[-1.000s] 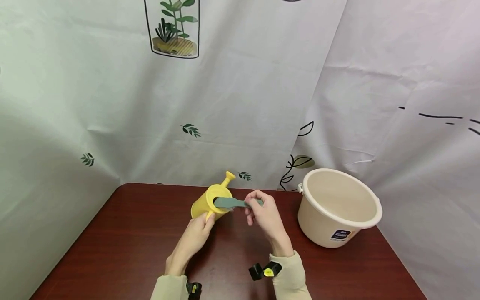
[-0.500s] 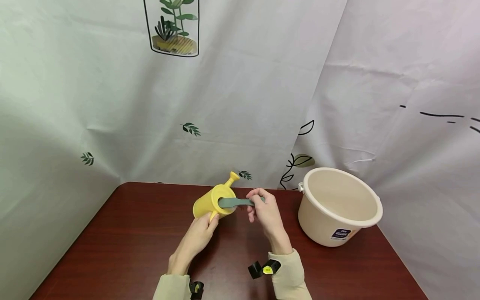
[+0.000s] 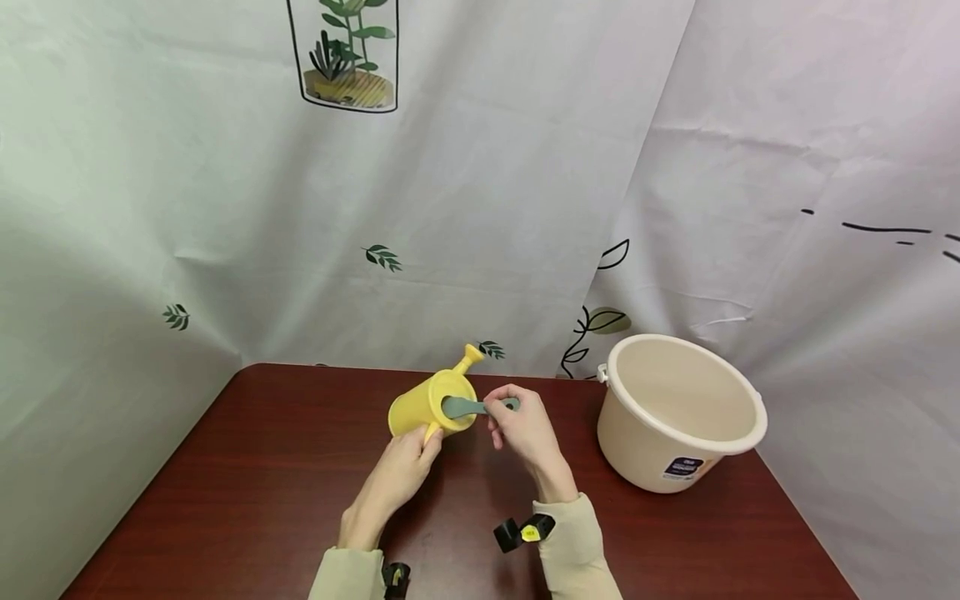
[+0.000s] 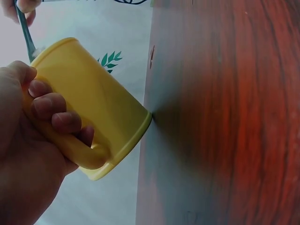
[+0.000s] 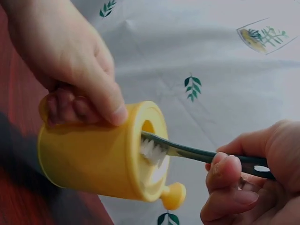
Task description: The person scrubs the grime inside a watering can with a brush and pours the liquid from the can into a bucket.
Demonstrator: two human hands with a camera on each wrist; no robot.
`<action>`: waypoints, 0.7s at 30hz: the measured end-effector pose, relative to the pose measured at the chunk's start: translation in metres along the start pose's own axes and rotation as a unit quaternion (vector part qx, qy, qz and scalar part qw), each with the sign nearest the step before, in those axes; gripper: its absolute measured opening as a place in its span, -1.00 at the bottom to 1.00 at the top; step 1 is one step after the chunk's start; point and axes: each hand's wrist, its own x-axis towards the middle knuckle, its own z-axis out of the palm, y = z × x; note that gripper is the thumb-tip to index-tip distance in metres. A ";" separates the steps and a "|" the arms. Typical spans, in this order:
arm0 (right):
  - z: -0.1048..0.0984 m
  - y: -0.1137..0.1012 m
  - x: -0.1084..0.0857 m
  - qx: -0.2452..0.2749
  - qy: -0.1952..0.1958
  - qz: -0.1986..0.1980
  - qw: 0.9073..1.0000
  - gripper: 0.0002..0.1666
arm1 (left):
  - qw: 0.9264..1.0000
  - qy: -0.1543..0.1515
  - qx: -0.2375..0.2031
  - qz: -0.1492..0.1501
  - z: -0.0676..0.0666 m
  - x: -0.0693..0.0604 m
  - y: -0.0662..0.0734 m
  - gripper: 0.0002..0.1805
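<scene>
A yellow watering can (image 3: 415,409) is tilted above the table, its open top turned toward the right and its spout pointing away. My left hand (image 3: 401,473) grips the can's handle (image 4: 79,152), fingers curled round it in the left wrist view. In my right hand (image 3: 531,429) is a green brush (image 3: 462,407), pinched by its handle between thumb and fingers. The brush's white bristles (image 5: 153,151) face the can's rim in the right wrist view, and its tip reaches into the opening. The inside of the can is mostly hidden.
A cream bucket (image 3: 645,446) with a dark label stands on the right of the reddish-brown wooden table (image 3: 262,483). Behind the table hangs a pale cloth (image 3: 480,208) printed with leaves. Both wrists carry small black cameras.
The watering can and my left hand have shifted slightly right. My right hand has gone a little right, then back left, and less of the brush head shows outside the opening.
</scene>
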 end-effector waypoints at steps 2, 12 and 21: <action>0.002 0.003 0.002 0.008 0.003 0.000 1.000 -0.87 | 1.000 0.003 0.005 0.004 0.000 0.000 0.000 -0.65; 0.022 0.014 0.008 -0.014 -0.005 0.006 1.000 -0.85 | 1.000 -0.012 0.018 -0.003 0.002 0.000 0.003 -0.64; 0.034 0.017 0.008 -0.158 0.035 -0.032 0.986 -0.88 | 0.999 -0.016 0.029 0.004 0.003 0.001 0.004 -0.65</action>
